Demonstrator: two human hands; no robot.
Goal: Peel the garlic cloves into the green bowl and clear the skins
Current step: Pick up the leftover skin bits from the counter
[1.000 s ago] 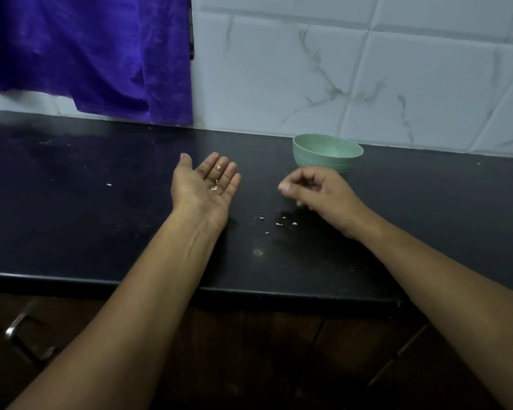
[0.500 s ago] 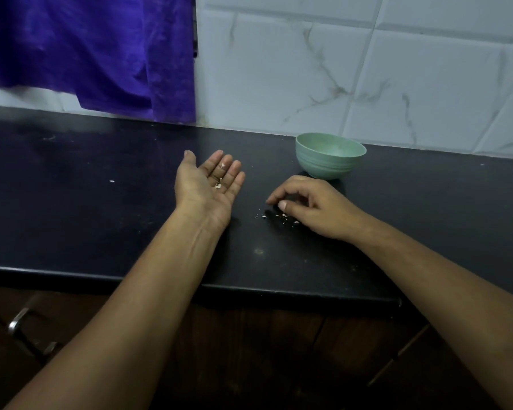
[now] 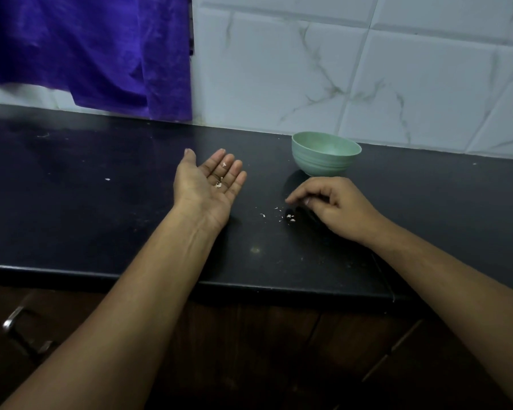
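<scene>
A green bowl stands on the black counter near the tiled wall; I cannot see what is inside it. My left hand lies palm up and open on the counter, with a few garlic skin bits on its fingers. Right of it, several tiny skin flakes lie scattered on the counter. My right hand hovers just over them with fingers curled, thumb and forefinger pinching at a skin flake too small to make out. No whole clove is visible.
A purple curtain hangs over the counter's back left. One stray flake lies left of my left hand. The counter's front edge runs below my forearms, with dark cabinets and a metal handle underneath.
My right hand came down from beside the bowl onto the scattered flakes, then drew back slightly right with its fingers curled. The left hand has stayed open and still.
</scene>
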